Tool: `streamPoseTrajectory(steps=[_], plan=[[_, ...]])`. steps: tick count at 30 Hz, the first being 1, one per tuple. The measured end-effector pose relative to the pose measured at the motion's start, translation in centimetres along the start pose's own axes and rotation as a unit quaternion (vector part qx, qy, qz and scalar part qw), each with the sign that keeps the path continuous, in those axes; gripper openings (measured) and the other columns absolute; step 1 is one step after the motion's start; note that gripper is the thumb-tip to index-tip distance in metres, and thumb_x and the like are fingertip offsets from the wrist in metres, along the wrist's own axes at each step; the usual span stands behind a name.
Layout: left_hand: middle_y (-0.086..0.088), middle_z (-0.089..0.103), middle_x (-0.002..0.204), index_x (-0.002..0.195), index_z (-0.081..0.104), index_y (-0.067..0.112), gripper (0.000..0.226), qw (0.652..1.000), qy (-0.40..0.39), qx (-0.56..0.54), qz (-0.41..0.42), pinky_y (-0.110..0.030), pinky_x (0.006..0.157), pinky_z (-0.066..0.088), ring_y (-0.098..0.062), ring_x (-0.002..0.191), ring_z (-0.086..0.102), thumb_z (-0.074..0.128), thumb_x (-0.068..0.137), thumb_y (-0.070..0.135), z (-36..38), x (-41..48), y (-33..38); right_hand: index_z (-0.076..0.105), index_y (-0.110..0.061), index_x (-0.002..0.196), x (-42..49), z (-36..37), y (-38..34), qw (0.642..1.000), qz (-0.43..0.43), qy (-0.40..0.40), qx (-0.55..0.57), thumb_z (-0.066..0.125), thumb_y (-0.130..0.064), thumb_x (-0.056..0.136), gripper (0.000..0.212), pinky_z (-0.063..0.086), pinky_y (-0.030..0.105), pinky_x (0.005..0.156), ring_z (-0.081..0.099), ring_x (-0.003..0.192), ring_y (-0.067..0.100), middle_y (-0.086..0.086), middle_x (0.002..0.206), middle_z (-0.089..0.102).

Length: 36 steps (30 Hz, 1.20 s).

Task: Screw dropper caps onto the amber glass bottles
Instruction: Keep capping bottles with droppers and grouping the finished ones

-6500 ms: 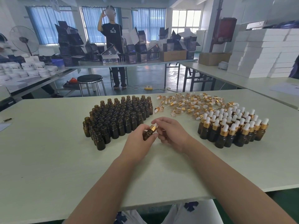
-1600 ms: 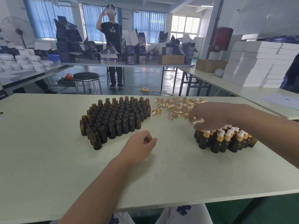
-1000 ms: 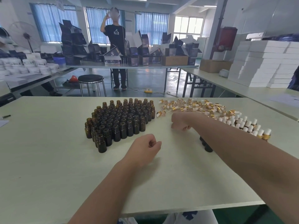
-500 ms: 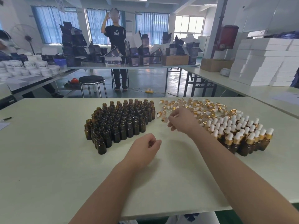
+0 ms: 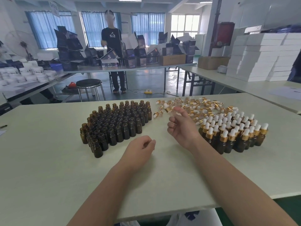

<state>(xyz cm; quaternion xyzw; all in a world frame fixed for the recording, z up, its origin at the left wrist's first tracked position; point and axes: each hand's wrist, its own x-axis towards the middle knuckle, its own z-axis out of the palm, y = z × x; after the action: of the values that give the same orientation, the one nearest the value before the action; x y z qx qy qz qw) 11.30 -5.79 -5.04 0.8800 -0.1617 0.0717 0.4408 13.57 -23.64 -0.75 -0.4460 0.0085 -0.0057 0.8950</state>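
On the table [image 5: 48, 160], the right hand [image 5: 182, 129] pinches a dropper cap [image 5: 168, 109], the left hand [image 5: 140, 147] lies loosely curled and empty; a careless reach could topple the packed bottles [image 5: 117, 124].

Right hand comes away from the cap pile
The right hand [image 5: 180, 128] draws back from the loose dropper caps [image 5: 203, 106], one blurred cap [image 5: 168, 109] now at its fingertips; the background person [image 5: 114, 46] has lowered an arm.

glossy amber glass bottles [image 5: 117, 126], matt table [image 5: 48, 168]
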Motion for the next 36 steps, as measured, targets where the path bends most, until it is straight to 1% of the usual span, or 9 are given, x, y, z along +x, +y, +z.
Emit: streamPoseTrajectory(steps=[2, 7, 11, 16, 21, 23, 29, 33, 36], plan=[[0.006, 0.059, 0.068, 0.077, 0.058, 0.018, 0.025, 0.999, 0.002, -0.034, -0.015, -0.014, 0.05, 0.035, 0.0, 0.05, 0.043, 0.05, 0.095, 0.034, 0.0, 0.0, 0.1, 0.051, -0.02, 0.124, -0.3, 0.2, 0.2, 0.998, 0.027, -0.052, -0.004, 0.044, -0.008, 0.1, 0.028, 0.044, 0.024, 0.047, 0.051, 0.053, 0.014, 0.003, 0.066, 0.056], [0.006, 0.063, 0.067, 0.092, 0.052, 0.023, 0.028, 0.988, 0.033, -0.146, -0.034, -0.02, 0.053, 0.043, -0.005, 0.054, 0.052, 0.041, 0.096, 0.049, -0.3, -0.2, 0.5, 0.058, -0.012, 0.123, -1.1, 0.3, 1.2, 0.961, 0.087, -0.191, -0.183, 0.053, -0.005, 0.095, 0.029, 0.044, 0.023, 0.056, 0.056, 0.061, 0.013, 0.003, 0.073, 0.063], [0.012, 0.062, 0.062, 0.088, 0.054, 0.017, 0.027, 0.984, 0.05, -0.168, -0.032, -0.017, 0.05, 0.044, -0.002, 0.054, 0.054, 0.043, 0.099, 0.039, -0.3, -0.2, 0.8, 0.058, -0.01, 0.122, -1.5, 0.6, 2.2, 0.93, 0.105, -0.238, -0.26, 0.054, 0.002, 0.092, 0.033, 0.042, 0.025, 0.059, 0.056, 0.064, 0.017, 0.006, 0.075, 0.062], [0.014, 0.062, 0.061, 0.086, 0.055, 0.014, 0.023, 0.986, 0.033, -0.165, -0.014, -0.018, 0.05, 0.044, 0.0, 0.053, 0.053, 0.045, 0.1, 0.03, -0.4, -0.4, 1.0, 0.058, -0.009, 0.114, -1.6, 0.9, 2.7, 0.928, 0.087, -0.225, -0.284, 0.048, 0.008, 0.089, 0.032, 0.039, 0.025, 0.055, 0.054, 0.065, 0.019, 0.008, 0.071, 0.058], [0.01, 0.061, 0.062, 0.086, 0.057, 0.021, 0.029, 0.988, 0.032, -0.154, -0.002, -0.019, 0.054, 0.043, -0.005, 0.055, 0.052, 0.037, 0.101, 0.038, -0.3, -0.5, 0.9, 0.054, -0.016, 0.087, -1.5, 1.1, 2.8, 0.934, 0.09, -0.221, -0.267, 0.058, -0.031, 0.086, 0.016, 0.033, 0.024, 0.05, 0.042, 0.052, 0.014, -0.003, 0.058, 0.043], [0.009, 0.059, 0.058, 0.087, 0.055, 0.023, 0.033, 0.987, 0.04, -0.153, -0.005, -0.019, 0.054, 0.042, -0.007, 0.054, 0.05, 0.031, 0.101, 0.041, -0.3, -0.4, 0.8, 0.05, -0.019, 0.076, -1.5, 1.0, 3.2, 0.938, 0.035, -0.174, -0.298, 0.061, -0.039, 0.09, 0.026, 0.03, 0.022, 0.046, 0.034, 0.047, 0.011, -0.008, 0.052, 0.038], [0.009, 0.061, 0.06, 0.093, 0.054, 0.024, 0.037, 0.987, 0.042, -0.157, -0.004, -0.016, 0.053, 0.042, -0.007, 0.053, 0.051, 0.026, 0.1, 0.048, -0.1, -0.3, 0.2, 0.039, -0.027, 0.055, -1.0, 0.9, 4.1, 0.875, -0.169, -0.054, -0.45, 0.061, -0.053, 0.085, 0.045, 0.031, 0.021, 0.051, 0.03, 0.051, 0.005, -0.013, 0.051, 0.032], [0.003, 0.061, 0.061, 0.093, 0.056, 0.023, 0.05, 0.979, 0.049, -0.197, -0.005, -0.019, 0.055, 0.042, -0.011, 0.054, 0.051, 0.023, 0.093, 0.062, -0.1, -0.2, 0.2, 0.045, -0.03, 0.063, 0.2, 0.8, 3.9, 0.845, -0.205, -0.012, -0.494, 0.055, -0.052, 0.09, 0.036, 0.034, 0.02, 0.054, 0.038, 0.051, 0.003, -0.015, 0.053, 0.044], [0.001, 0.062, 0.061, 0.093, 0.056, 0.023, 0.056, 0.975, 0.058, -0.214, -0.005, -0.016, 0.051, 0.04, -0.011, 0.053, 0.051, 0.022, 0.085, 0.067, -0.2, -0.2, 0.1, 0.057, -0.034, 0.101, 1.5, 1.3, 3.9, 0.787, -0.22, -0.053, -0.575, 0.054, -0.048, 0.092, 0.017, 0.045, 0.023, 0.066, 0.054, 0.07, 0.003, -0.014, 0.081, 0.062]])
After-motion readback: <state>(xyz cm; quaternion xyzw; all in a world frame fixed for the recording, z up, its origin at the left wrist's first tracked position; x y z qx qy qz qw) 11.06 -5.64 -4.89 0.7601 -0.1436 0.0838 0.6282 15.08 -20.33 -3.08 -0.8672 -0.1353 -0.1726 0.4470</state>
